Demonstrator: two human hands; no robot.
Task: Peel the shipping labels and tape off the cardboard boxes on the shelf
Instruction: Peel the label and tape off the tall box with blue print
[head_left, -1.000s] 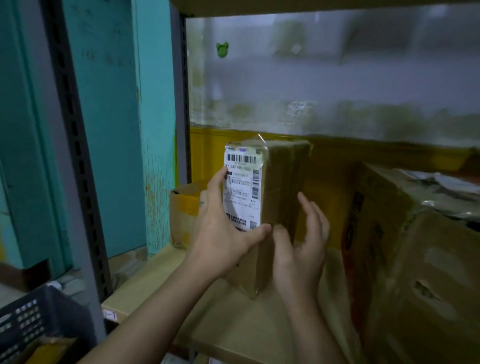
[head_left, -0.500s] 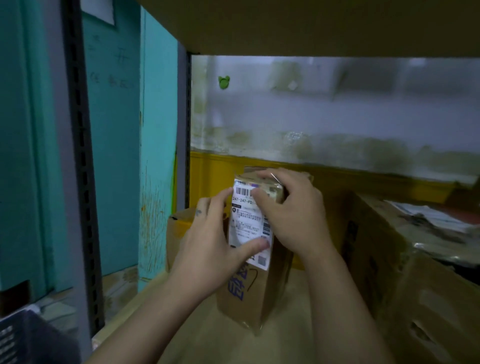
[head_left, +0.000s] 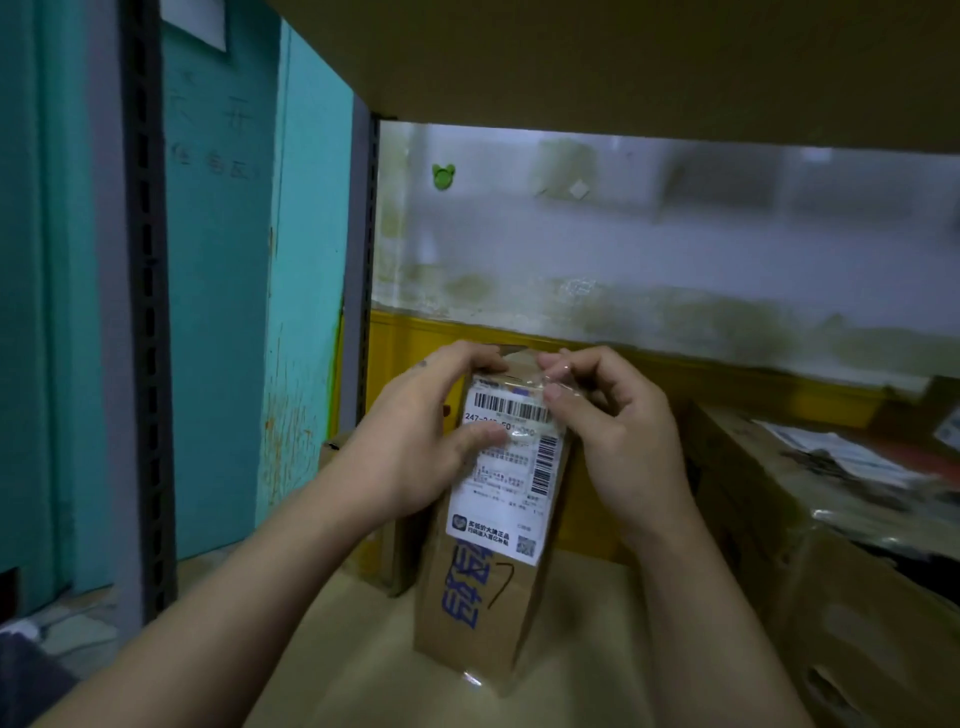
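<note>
On the shelf, near its middle, a tall cardboard box is stood on end. A white shipping label is stuck to the upper part of its near face, and blue printed characters are seen below the label. The box's upper left edge is taken by the left hand: the fingers are curled over the top, and the thumb is pressed flat on the label just under the top barcode, so this grip is clamped on the box. The right hand is held at the top right corner, where a bit of clear tape is pinched between thumb and forefinger, with the other fingers curled in behind. That grip is closed on the tape. How far the tape is lifted from the cardboard cannot be told. A smaller box is seen just behind and left of the held one. A large crumpled box stands at the right of the shelf, apart from it.
</note>
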